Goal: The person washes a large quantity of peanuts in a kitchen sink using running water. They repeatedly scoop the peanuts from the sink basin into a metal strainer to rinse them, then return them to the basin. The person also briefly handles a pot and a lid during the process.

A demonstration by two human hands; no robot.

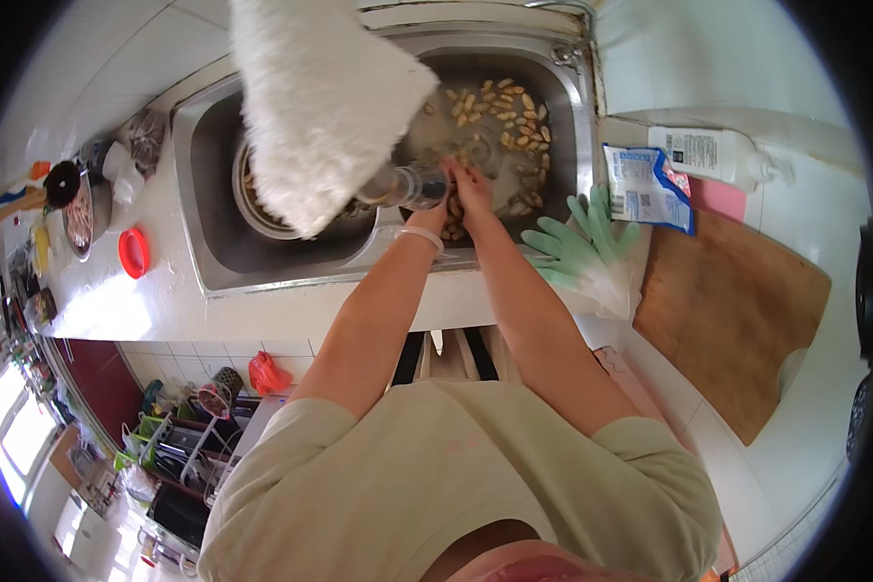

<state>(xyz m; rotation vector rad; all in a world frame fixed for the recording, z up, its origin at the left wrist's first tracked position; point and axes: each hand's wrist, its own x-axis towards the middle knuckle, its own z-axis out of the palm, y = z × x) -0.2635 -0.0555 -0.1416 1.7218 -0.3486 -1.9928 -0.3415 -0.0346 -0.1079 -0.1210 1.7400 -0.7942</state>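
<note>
Unshelled peanuts float in cloudy water in the right basin of a steel double sink. My right hand is at the water beside a few peanuts, its fingers bent towards my left hand. My left hand, with a pale bracelet at the wrist, lies against it. A tap nozzle partly covers the left fingers. Whether either hand grips anything is hidden. In the left basin sits a round metal bowl with some contents, largely behind a white fluffy cloth.
Green-and-white rubber gloves lie at the sink's right edge. Beyond them are a blue-and-white packet, a white pump bottle and a wooden cutting board. A red lid rests on the left counter.
</note>
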